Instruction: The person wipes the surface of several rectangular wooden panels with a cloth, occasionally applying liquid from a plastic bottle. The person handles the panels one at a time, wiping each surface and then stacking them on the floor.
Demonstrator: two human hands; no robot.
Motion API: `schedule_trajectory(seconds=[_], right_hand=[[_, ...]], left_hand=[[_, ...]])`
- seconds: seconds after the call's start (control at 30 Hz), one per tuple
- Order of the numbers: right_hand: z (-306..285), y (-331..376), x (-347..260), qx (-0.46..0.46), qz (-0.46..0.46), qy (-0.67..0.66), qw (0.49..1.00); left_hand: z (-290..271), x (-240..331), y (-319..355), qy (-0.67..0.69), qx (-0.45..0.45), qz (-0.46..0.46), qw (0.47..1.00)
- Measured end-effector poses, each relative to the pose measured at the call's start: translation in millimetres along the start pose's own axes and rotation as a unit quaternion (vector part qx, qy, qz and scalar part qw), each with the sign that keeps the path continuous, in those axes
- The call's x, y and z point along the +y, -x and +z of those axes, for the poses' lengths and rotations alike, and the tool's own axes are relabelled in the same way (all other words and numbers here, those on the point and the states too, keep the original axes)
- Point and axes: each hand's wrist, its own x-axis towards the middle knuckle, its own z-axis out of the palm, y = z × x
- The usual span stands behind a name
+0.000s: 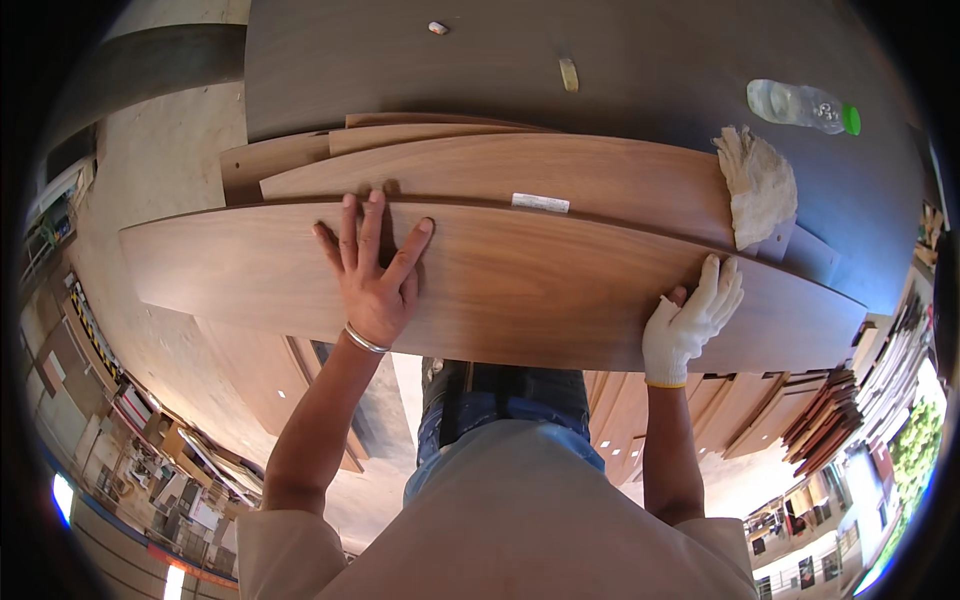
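Note:
A long wooden panel point(530, 285) with a brown grain lies across in front of me, its far edge curved. My left hand point(372, 275), bare with a metal bangle at the wrist, rests on its left half with the fingers spread. On the right half, my right hand point(690, 325) wears a white knit glove. Its fingers are stretched toward the far edge, and a bare thumb tip shows. Beyond lies another similar panel point(600, 165), with a white label point(540, 203) at its near edge. A crumpled beige cloth point(757, 185) sits on that panel's right end.
More panels point(270, 160) lie beneath and behind at the left. On the dark table surface point(660, 50) are a clear bottle point(800, 106) with a green cap, a small yellowish piece point(569, 75) and a small white piece point(438, 28). Stacked boards point(825, 420) stand at the lower right.

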Motion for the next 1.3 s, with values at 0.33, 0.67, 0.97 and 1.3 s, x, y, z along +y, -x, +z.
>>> schedule_trajectory(seconds=[0.33,0.67,0.97,1.3], right_hand=[[-26.3,16.9,33.3,-0.101,-0.03,-0.047,0.993],[-87.3,89.5,22.2,-0.253,-0.117,-0.048,0.959],[-49.6,66.3,33.5,-0.126,-0.245,0.075,0.958],[-121.2,51.8,40.2,-0.221,-0.297,0.184,0.91]], left_hand=[[-14.2,57.6,31.5,0.141,-0.143,0.063,0.978],[-49.1,63.4,149.0,0.43,-0.195,-0.286,0.834],[-3.0,59.0,131.5,0.723,0.004,-0.586,0.366],[-31.8,103.1,113.5,0.675,0.242,-0.514,0.471]])
